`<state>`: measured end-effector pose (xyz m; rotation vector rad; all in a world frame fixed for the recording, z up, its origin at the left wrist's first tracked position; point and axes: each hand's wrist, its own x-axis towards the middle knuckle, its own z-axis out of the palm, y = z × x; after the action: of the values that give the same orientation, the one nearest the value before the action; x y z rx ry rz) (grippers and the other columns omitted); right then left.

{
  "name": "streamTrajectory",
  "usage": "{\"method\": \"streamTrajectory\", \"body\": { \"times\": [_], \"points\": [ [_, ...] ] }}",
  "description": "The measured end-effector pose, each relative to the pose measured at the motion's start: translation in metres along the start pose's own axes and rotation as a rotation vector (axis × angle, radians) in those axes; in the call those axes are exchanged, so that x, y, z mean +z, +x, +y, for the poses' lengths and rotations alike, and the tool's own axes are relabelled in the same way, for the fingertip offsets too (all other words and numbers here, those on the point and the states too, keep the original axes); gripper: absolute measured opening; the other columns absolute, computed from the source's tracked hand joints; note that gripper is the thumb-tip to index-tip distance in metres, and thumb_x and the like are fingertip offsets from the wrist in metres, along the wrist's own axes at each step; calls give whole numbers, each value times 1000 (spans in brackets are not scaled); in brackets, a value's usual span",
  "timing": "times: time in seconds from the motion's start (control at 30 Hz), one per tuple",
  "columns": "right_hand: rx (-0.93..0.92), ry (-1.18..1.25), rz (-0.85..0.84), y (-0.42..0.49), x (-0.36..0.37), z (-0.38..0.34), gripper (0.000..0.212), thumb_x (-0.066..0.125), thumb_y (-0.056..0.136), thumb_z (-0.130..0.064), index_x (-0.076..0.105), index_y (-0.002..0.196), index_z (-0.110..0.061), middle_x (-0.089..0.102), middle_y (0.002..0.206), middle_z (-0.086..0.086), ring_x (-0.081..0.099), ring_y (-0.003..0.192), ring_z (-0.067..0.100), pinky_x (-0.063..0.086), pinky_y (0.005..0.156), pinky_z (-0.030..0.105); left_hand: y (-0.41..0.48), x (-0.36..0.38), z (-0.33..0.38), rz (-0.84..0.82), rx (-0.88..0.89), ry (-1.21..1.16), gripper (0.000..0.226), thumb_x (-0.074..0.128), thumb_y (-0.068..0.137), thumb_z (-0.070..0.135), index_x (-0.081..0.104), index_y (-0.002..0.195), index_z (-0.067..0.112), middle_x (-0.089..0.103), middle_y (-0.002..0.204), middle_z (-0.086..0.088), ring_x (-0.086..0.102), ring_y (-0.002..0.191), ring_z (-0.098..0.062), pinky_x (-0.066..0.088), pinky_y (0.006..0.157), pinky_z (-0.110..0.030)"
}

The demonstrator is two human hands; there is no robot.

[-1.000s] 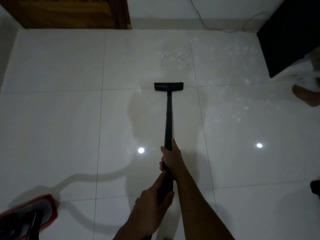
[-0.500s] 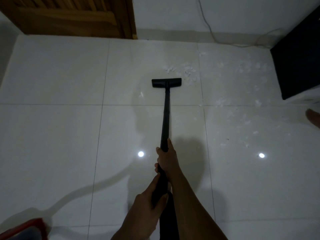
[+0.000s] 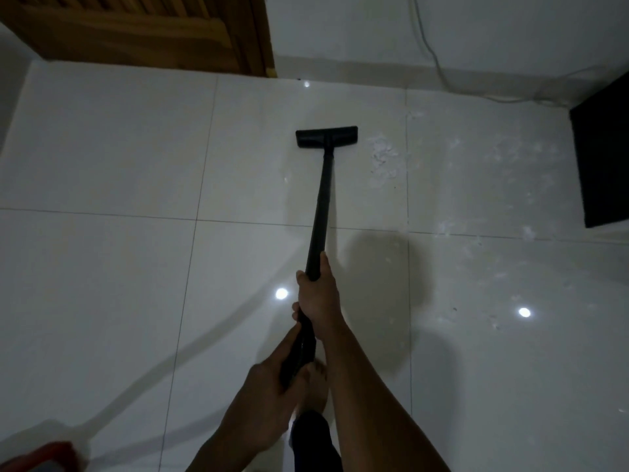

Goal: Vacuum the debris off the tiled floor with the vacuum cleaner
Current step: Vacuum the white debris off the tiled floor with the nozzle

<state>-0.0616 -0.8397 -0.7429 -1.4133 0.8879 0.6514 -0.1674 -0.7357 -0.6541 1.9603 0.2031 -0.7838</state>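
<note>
A black vacuum wand runs away from me across the white tiled floor. Its flat black nozzle lies on the tile, just left of a patch of white debris. More white flecks are scattered over the tiles to the right. My right hand grips the wand about halfway up. Lower down, my left hand grips the wand's thicker black handle end. The red vacuum body shows at the bottom left corner, mostly out of frame.
A wooden door stands at the far left. The white wall has a skirting and a thin cable hanging down it. A dark furniture piece sits at the right edge. My bare foot and dark trouser leg are below the hands.
The nozzle has been pushed forward, toward the wall, and now sits left of the debris patch. The view has moved forward; the red body has slid nearly out of frame.
</note>
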Motion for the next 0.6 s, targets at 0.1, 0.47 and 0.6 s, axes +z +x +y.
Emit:
{"method": "streamTrajectory", "body": {
  "times": [0.1,0.47,0.6],
  "points": [
    [-16,7,-10,23,4,-24,69,54,106,-26,18,162,-45,66,100,5,59,53,17,52,49,29,27,-9,11,-6,26,3,62,52,102,26,22,154,40,70,121,-7,62,72,17,48,57,-8],
    [-32,76,-22,94,10,-89,71,56,105,-22,19,162,-43,60,95,15,55,49,17,49,47,30,112,-32,34,14,24,36,64,53,100,37,20,154,43,66,78,6,57,41,-8,52,46,-22],
    [-90,67,-7,99,9,-95,59,55,102,-21,34,156,-35,56,84,8,53,43,17,47,45,28,116,-35,41,40,38,0,62,54,99,34,23,152,46,58,65,10,56,41,-7,50,45,-20]
  ]
}}
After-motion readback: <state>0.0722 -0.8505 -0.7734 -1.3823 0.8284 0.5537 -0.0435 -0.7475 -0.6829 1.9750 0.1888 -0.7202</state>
